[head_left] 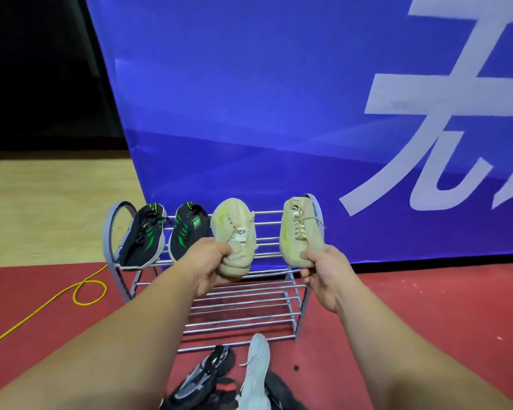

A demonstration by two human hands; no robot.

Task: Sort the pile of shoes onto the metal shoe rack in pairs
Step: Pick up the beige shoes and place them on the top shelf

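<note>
- Beige pair in hand: left hand (pixel 211 263) grips one beige shoe (pixel 234 235) by the heel, right hand (pixel 320 273) pinches the other beige shoe (pixel 301 232), both over the rack (pixel 243 303) top tier, right half.
- Black-green pair (pixel 163 235) sits at the top tier's left end.
- Risk: soles slipping between the bars, or the right shoe overhanging the rack's right edge and dropping.
- Pile (pixel 234 380) on the floor by the rack's front edge.

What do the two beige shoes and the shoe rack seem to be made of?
The left beige shoe and the right beige shoe look like soft matte knit or canvas: the left one creases where the left hand grips it. The shoe rack looks like metal tubing, silver and lightly glossy, by its thin gleaming bars.
</note>
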